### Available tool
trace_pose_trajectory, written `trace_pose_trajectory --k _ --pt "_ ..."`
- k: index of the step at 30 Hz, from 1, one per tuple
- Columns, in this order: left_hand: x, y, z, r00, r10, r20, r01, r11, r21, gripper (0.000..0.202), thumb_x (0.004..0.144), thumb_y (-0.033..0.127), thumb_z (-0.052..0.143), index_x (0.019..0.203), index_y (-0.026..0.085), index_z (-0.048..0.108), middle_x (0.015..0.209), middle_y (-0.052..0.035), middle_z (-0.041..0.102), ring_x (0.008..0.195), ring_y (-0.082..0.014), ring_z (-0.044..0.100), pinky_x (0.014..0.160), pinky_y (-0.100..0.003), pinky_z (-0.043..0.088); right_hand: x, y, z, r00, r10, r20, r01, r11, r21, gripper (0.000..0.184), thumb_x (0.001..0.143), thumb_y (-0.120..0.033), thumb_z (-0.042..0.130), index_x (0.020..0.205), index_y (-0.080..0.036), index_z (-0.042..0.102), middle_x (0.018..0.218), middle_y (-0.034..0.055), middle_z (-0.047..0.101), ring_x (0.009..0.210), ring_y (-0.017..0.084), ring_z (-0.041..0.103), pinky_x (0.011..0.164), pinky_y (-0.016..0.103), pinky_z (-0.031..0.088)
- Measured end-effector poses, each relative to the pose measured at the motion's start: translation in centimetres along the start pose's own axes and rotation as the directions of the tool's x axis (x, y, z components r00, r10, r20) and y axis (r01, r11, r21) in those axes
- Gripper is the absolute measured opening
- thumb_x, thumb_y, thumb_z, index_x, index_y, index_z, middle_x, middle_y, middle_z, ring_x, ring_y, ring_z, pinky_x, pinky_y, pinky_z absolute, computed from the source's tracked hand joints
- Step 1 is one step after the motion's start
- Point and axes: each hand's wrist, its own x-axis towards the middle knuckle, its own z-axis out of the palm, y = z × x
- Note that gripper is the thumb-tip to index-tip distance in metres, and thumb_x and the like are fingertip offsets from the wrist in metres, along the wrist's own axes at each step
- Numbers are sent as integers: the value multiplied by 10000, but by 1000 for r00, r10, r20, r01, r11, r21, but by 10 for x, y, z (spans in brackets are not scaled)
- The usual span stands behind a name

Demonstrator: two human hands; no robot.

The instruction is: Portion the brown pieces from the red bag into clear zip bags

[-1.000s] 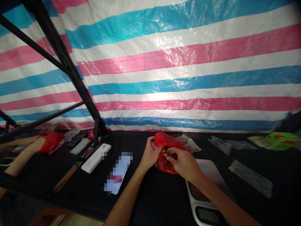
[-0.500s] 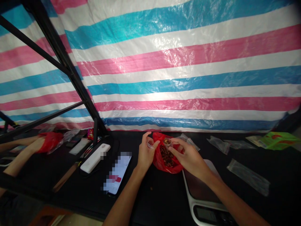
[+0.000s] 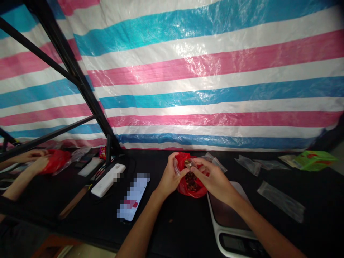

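My left hand (image 3: 168, 179) is closed on a clear plastic bag (image 3: 176, 167), held at the left rim of a red plastic bag (image 3: 197, 194). Between the fingers of my right hand (image 3: 217, 181) is a small clear cup (image 3: 190, 163) with brownish bits in it, tilted toward the clear bag. Below the cup, the red bag stands spread wide, and small dark brown dried pieces (image 3: 191, 183) lie inside. Whether any bits have entered the clear bag is too small to tell.
A kitchen scale (image 3: 228, 213) lies under my right forearm. Left of me are a phone (image 3: 134, 199) and a white power bank (image 3: 108, 180). Clear bags (image 3: 281, 201) and a green packet (image 3: 315, 160) lie right. Another person's hands (image 3: 37, 163) handle a red bag (image 3: 57, 161) beyond the black frame (image 3: 77, 80).
My hands have come together over the red bag. The cup in my right hand has tipped left toward the clear bag. At far left, the other person's hands have shifted.
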Motion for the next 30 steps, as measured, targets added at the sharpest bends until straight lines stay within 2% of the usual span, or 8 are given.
trace_pose_trajectory --k 5,9,11,16,22,26,30 --pt "0 10 2 998 46 51 -40 993 -109 817 794 546 838 1373 255 339 1195 -61 550 1056 -216 583 958 -358 475 -2 4 1 997 5 80 -17 988 152 345 967 -452 658 1234 -236 687 1191 69 768 1045 238 740 957 396 589" --pt "-3 13 6 993 57 105 -40 986 -163 806 795 651 784 1331 255 331 1063 -20 516 931 -178 542 856 -315 463 -5 6 4 984 41 171 -72 982 175 364 950 -445 675 1246 -235 671 1115 71 772 950 233 752 860 384 613" --pt "-5 12 7 989 49 140 -24 984 -178 791 809 667 759 1321 254 319 1043 -15 492 901 -170 527 819 -308 456 -7 6 6 977 41 210 -82 978 191 359 933 -425 700 1242 -245 669 1138 66 761 949 226 749 857 372 607" --pt "-7 15 5 977 35 211 -17 996 -88 789 781 715 746 1267 233 355 1061 -29 464 901 -177 493 792 -310 442 -8 7 4 950 21 311 -115 950 289 338 922 -415 735 1201 -244 651 1172 65 727 1013 217 725 913 373 580" --pt "-9 23 3 966 4 258 -31 995 98 716 772 653 798 1197 206 432 1058 -52 480 907 -199 473 798 -331 448 -9 13 -3 911 58 408 -237 884 403 362 849 -410 824 1077 -215 621 964 10 709 908 187 700 885 378 558" --pt "-12 27 7 951 9 310 -51 990 128 646 820 618 771 1177 205 426 1073 -62 489 932 -211 482 817 -344 454 -9 6 -8 892 95 441 -307 844 439 399 771 -373 890 1005 -216 608 866 -31 678 878 172 681 866 342 531" --pt "-13 28 9 943 17 332 -60 991 121 603 857 599 739 1173 205 409 1075 -63 485 936 -210 478 823 -346 452 -9 2 -9 881 121 457 -354 810 467 385 754 -311 893 991 -219 604 903 -29 691 865 158 674 843 307 513"
